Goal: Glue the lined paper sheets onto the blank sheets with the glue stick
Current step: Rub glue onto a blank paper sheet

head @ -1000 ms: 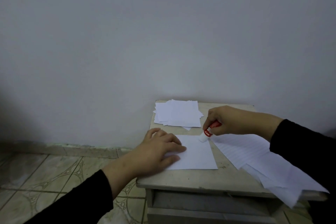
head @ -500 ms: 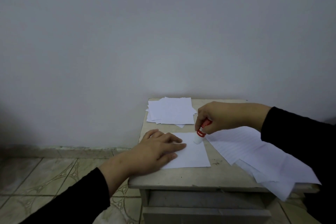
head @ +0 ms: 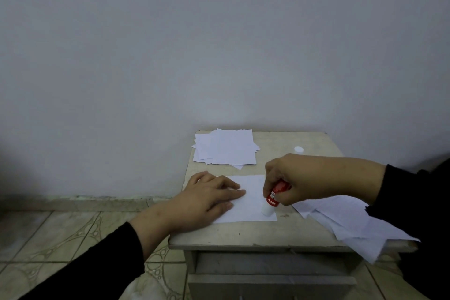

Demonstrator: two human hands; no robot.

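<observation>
- The glue stick (head: 270,200) has travelled since the earlier frames from the far right corner of the sheet (head: 250,198) down its right edge; its white tip now touches the paper close to the near right corner.
- I take that as one edge glued, with the near edge probably next.
- The right hand (head: 295,179) is curled tight around the red barrel, stick tilted, tip down.
- The left hand (head: 207,198) lies flat with fingers straight, pressing the sheet's left part to the table (head: 243,236); it has stayed there throughout.
- The sheet sits at the near middle of the table, its near edge set back from the table's front lip.
- Just right of it the lined sheets (head: 350,224) fan out and overhang the near right corner; a sleeve brushing them could tip them off.
- A stack (head: 225,148) lies at the far left, apart from the sheet, so there is room between.
- A small white cap (head: 298,149) lies far right, clear of the work.
</observation>
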